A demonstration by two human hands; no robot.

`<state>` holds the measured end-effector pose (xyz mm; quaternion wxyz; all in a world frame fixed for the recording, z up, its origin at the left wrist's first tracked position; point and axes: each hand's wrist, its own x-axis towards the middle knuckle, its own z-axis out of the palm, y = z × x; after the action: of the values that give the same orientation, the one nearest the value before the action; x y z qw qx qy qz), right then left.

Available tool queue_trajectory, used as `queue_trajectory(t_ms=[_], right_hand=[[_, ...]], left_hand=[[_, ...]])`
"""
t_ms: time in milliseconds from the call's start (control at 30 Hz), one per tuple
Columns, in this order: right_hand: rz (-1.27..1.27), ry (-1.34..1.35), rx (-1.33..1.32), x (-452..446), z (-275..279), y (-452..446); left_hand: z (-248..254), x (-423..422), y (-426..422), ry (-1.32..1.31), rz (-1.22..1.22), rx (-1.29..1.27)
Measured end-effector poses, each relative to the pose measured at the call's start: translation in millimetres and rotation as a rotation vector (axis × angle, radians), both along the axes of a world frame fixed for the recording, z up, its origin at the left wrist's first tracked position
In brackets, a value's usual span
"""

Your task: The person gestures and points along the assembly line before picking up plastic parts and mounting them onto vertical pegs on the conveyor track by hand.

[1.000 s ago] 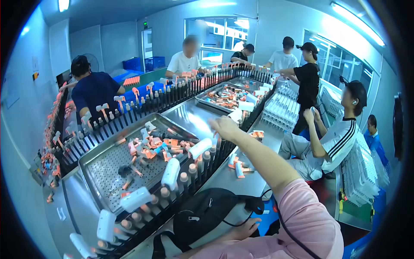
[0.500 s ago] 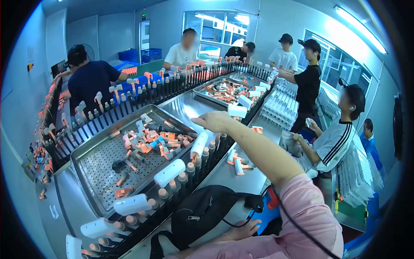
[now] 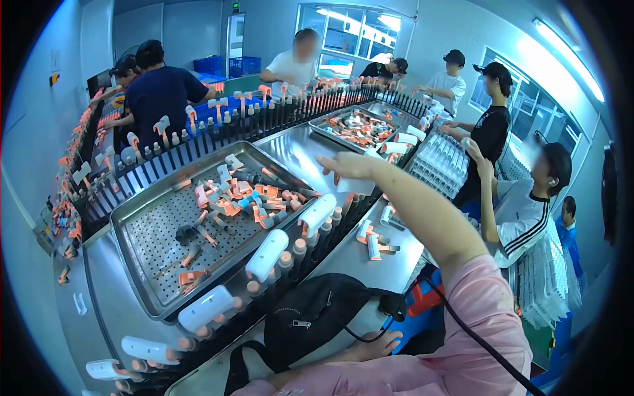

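evidently, the right hand (image 3: 345, 166) is stretched over the near row of pegs (image 3: 286, 261), with a white casing (image 3: 356, 186) just under it, partly behind the hand and wrist. whether the fingers grip that casing or merely pass in front of it, i cannot tell. the left hand (image 3: 378, 347) rests low beside the black bag (image 3: 317, 317); nothing shows in it, though its grip is unclear too.

to handle this well, i'd judge the casing is best taken by its sides, with fingertips off the broad white face. the forearm should ride high, clear of the neighbouring casing (image 3: 318, 211), and the sleeve and cable (image 3: 472, 330) away from the pegs. the metal tray (image 3: 158, 228) with its loose parts (image 3: 238, 198) lies just beyond the row.
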<state>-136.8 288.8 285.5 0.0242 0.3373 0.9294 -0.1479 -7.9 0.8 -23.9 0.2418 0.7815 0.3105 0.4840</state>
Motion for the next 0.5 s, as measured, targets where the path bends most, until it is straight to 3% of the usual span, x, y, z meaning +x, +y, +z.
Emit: queue_trajectory(t_ms=[67, 133, 167, 233, 267, 300, 367, 433, 500], right_hand=[[-0.054, 0.198, -0.125, -4, 32, 2], [-0.125, 0.551, 0.017, -2, 61, 7], [-0.090, 0.617, 0.267, 7, 55, 19], [-0.169, 0.477, 0.562, 9, 20, 32], [-0.291, 0.266, 0.594, 12, -5, 27], [-0.346, 0.240, 0.221, 15, -11, 23], [-0.242, 0.201, -0.068, 13, -15, 29], [0.045, 0.189, 0.086, 8, -17, 28], [-0.102, 0.247, -0.037, 5, 23, 17]], left_hand=[[-4, 3, 3, -0.028, 0.017, 0.038], [1, 1, 2, -0.083, -0.018, -0.120], [3, 1, -1, -0.070, -0.028, -0.174], [8, -2, -1, -0.037, -0.045, -0.265], [5, -1, 0, -0.058, -0.026, -0.202], [1, 0, 0, -0.080, -0.009, -0.142], [-5, 4, 4, -0.105, 0.026, -0.068], [-3, 5, 1, -0.111, 0.048, -0.057], [5, 0, 0, -0.065, 0.013, -0.128]])
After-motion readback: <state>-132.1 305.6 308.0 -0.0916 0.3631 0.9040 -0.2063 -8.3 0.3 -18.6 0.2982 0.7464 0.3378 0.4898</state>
